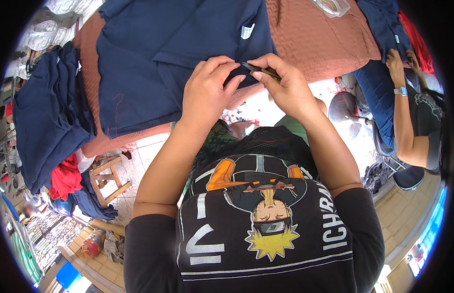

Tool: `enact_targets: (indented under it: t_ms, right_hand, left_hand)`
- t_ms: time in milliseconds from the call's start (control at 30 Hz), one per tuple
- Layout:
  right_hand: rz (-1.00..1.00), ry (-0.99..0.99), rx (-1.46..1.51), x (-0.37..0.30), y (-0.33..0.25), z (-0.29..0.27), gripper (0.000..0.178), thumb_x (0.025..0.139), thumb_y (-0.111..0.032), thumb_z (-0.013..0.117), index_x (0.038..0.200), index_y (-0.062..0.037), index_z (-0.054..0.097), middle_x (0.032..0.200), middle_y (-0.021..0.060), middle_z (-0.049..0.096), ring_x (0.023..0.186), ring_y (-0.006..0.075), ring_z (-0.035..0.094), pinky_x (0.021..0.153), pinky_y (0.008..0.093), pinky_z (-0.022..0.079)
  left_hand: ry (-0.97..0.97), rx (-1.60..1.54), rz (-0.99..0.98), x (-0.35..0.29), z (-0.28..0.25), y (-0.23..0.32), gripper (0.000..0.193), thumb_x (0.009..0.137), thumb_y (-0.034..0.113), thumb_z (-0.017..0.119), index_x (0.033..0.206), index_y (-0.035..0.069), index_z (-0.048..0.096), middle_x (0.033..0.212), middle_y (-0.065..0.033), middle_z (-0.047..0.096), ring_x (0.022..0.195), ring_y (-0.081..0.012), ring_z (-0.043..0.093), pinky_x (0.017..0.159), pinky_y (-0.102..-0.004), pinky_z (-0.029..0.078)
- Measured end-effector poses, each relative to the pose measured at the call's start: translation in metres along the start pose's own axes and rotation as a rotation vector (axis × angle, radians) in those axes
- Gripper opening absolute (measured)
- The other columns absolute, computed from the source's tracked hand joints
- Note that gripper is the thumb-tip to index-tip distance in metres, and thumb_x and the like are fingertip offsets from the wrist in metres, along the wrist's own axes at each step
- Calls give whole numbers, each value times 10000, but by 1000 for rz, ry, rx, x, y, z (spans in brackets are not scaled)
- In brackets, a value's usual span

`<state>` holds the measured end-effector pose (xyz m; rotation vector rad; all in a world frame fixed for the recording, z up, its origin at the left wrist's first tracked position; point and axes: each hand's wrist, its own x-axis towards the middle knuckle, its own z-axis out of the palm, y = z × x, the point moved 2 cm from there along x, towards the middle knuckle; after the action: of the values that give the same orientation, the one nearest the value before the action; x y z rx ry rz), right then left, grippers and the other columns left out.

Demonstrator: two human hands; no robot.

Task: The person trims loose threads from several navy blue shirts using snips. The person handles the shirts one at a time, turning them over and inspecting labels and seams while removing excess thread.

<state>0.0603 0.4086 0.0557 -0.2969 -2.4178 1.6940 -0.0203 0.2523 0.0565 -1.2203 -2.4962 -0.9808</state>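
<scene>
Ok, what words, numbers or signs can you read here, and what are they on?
I won't copy printing, but here's where it is:
Black shirt: big white letters, right side; white characters, left side.
Cartoon's headband: a small symbol.
White tag on navy cloth: too small to read.
Other white tag, far right: too small.
Co-worker's dark shirt: pale marks, too blurred.
</scene>
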Motion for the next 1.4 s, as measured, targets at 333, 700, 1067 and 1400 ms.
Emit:
enact_targets:
  t_ms: [333,700,1067,1400]
  right_hand:
    - [15,-12,-14,0,5,-1,159,891,-87,634,1039,-29,641,912,113,697,836,214,666,754,326,503]
    - [64,-41,20,0,4,-3,164,899,-85,628,1053,-27,634,917,118,688,836,192,646,752,318,490]
    - [28,-36,7,-1,5,-2,165,900,-84,626,1056,-31,632,923,116,693,849,201,662,751,318,500]
    - [1,-10,-30,-3,6,-2,193,878,-79,644,1068,-43,644,933,131,691,837,228,670,746,330,507]
  left_hand:
    - [-87,-26,-25,4,-3,-3,114,824,88,695,927,39,697,1023,-52,684,849,-217,660,746,-313,528]
    - [-159,-311,-142,2,-30,-11,243,784,153,762,976,25,687,1080,-93,672,917,-178,648,821,-288,507]
    - [64,88,18,-7,4,3,175,761,139,753,918,71,715,1025,-21,691,878,-220,630,781,-329,518]
    - [-285,-238,-172,11,-19,-11,115,866,120,659,923,23,680,1063,-62,681,940,-232,650,831,-305,505]
